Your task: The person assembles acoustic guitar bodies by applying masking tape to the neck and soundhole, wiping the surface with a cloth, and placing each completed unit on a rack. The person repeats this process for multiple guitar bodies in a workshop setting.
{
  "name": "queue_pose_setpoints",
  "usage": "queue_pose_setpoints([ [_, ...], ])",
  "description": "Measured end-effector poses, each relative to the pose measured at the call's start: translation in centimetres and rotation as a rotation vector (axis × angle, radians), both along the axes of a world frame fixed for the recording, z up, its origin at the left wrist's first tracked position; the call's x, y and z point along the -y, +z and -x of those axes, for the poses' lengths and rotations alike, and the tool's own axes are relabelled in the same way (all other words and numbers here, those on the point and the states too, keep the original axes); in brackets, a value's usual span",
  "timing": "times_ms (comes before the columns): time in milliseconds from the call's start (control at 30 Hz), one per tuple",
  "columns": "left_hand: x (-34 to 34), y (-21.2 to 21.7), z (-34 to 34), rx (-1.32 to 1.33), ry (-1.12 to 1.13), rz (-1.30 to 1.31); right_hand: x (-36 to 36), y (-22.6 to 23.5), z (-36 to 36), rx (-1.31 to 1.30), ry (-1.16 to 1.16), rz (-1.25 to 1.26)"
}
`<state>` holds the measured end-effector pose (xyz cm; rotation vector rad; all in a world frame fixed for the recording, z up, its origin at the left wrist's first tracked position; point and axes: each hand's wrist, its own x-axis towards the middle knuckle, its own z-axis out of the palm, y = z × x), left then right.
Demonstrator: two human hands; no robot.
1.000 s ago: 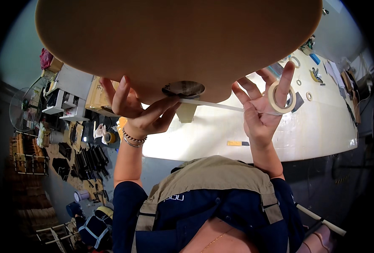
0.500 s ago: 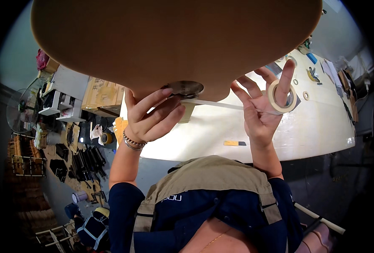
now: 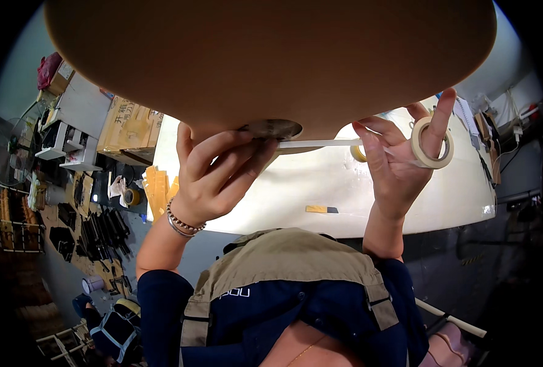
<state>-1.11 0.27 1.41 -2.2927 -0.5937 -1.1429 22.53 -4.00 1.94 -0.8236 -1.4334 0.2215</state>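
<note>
A big brown board [image 3: 271, 61] is seen over a white table [image 3: 394, 208]. A round hole [image 3: 276, 128] is seen near the board's close edge, between the two hands. A thin pale strip of tape [image 3: 320, 144] is pulled straight from a roll of tape [image 3: 417, 147] to the edge by the hole. The roll is held by the right hand [image 3: 400, 174], with one finger poked through its middle. The fingers of the left hand [image 3: 213, 177] are bent at the hole, and the strip's far end is hidden by them, so it cannot be told if it is pinched or just pressed.

The job seems only partly done. Some tape is pulled out, but it is not yet cut from the roll. How much is stuck down cannot be seen.
</note>
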Motion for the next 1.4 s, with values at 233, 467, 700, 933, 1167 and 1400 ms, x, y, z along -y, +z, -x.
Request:
queue_pose_setpoints([
  [233,-0.1,-0.2,0.1,-0.028,0.003,-0.026,0.0,0.2,-0.4,0.097,-0.132,0.025],
  [467,-0.1,-0.3,0.2,-0.032,-0.009,-0.018,0.0,0.6,-0.4,0.143,-0.191,0.050],
  [700,0.6,0.3,0.0,-0.037,0.041,0.055,-0.2,0.8,0.3,-0.069,-0.080,0.046],
  [933,0.4,-1.1,-1.5,0.164,0.154,0.111,-1.3,0.2,1.4,-0.203,0.202,0.053],
  [1167,0.5,-1.1,0.9,0.248,0.220,0.189,-2.4,-13.4,11.1,-0.647,0.452,0.193],
  [1400,0.8,-2.2,5.9,0.315,0.310,0.179,-4.9,-14.4,15.1,-0.224,0.526,0.497],
])
